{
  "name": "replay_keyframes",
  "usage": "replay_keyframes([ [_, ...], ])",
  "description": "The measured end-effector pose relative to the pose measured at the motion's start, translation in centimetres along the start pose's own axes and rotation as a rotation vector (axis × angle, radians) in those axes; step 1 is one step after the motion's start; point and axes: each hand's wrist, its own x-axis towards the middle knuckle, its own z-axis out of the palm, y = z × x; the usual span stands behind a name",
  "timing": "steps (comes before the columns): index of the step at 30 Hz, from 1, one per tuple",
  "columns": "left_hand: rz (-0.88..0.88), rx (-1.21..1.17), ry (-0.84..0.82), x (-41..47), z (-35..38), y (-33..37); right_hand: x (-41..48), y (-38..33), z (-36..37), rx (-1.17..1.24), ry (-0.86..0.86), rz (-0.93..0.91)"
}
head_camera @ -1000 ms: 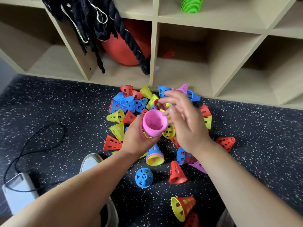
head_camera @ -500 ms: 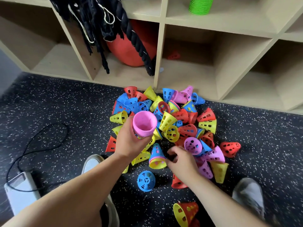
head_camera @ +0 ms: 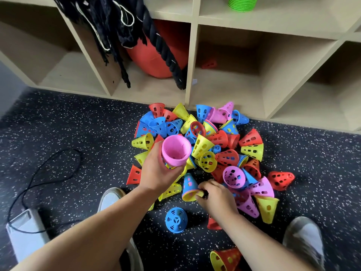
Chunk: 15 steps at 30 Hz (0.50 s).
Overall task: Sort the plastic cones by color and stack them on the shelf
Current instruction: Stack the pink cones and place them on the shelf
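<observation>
A heap of perforated plastic cones (head_camera: pixel 220 145) in red, blue, yellow and pink lies on the speckled floor in front of the wooden shelf (head_camera: pixel 192 61). My left hand (head_camera: pixel 158 173) grips a stack of pink cones (head_camera: pixel 175 150), mouth up, above the heap's left side. My right hand (head_camera: pixel 214 194) is low at the heap's near edge, its fingers pinching the rim of a nested blue, pink and yellow cone stack (head_camera: pixel 189 187). A green stack (head_camera: pixel 243 3) stands on an upper shelf. One red cone (head_camera: pixel 210 64) lies deep in a lower compartment.
A black rope (head_camera: pixel 160 42) and dark straps hang over a red ball (head_camera: pixel 154 55) in the shelf. Loose cones lie near my feet: a blue cone (head_camera: pixel 176 219) and a yellow-red pair (head_camera: pixel 226 258). A grey box (head_camera: pixel 27 231) with a black cable (head_camera: pixel 39 173) sits left. Shoes (head_camera: pixel 304 241) flank the heap.
My right hand dropped from beside the pink stack to the heap's near edge and took hold of the nested cone stack's rim. The left hand kept the pink stack raised.
</observation>
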Motion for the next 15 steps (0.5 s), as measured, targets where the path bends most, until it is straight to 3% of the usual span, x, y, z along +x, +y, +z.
replay_keyframes([
  [10,-0.020,0.027,-0.013,0.2,-0.2,-0.3,2.1,0.2,-2.4,-0.016,0.284,-0.037],
  [15,-0.015,0.011,-0.001,0.5,-0.2,0.3,3.2,0.2,-4.8,-0.039,0.272,-0.019],
])
